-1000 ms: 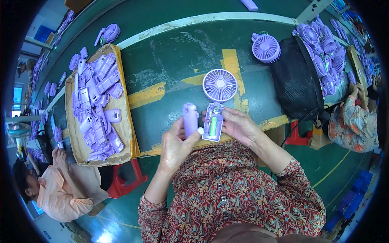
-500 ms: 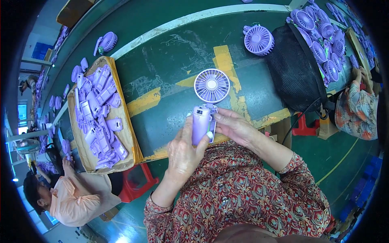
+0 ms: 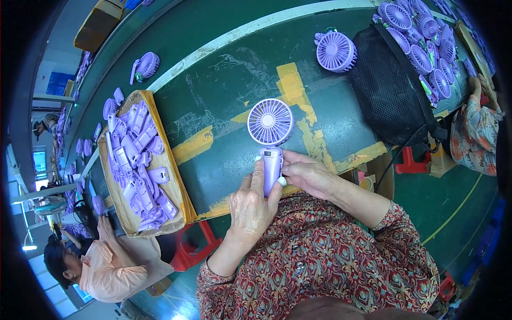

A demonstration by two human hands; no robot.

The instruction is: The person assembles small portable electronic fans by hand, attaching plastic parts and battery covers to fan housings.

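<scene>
A small purple handheld fan (image 3: 270, 121) lies on the green workbench in front of me, its round grille pointing away. Its handle cover (image 3: 272, 166), a smooth shell with a small dark window near the top, sits in line below the fan head. My left hand (image 3: 247, 210) grips the cover from the left, with index finger along its side and thumb at its lower right; white wraps cover some fingertips. My right hand (image 3: 308, 175) holds the handle's right edge, fingers curled partly out of sight. Whether the cover is fully seated cannot be told.
A cardboard tray (image 3: 184, 200) of purple handle shells stands at left. At right are a black mesh bag (image 3: 381, 88), a single fan head (image 3: 336, 52) and a pile of fan heads (image 3: 421, 56). Co-workers sit at both sides, near red stools (image 3: 194, 248).
The handle cover, earlier offset to the left with a gap beside it, now lies lined up over the handle. Both hands have moved closer together. The whole view has shifted slightly.
</scene>
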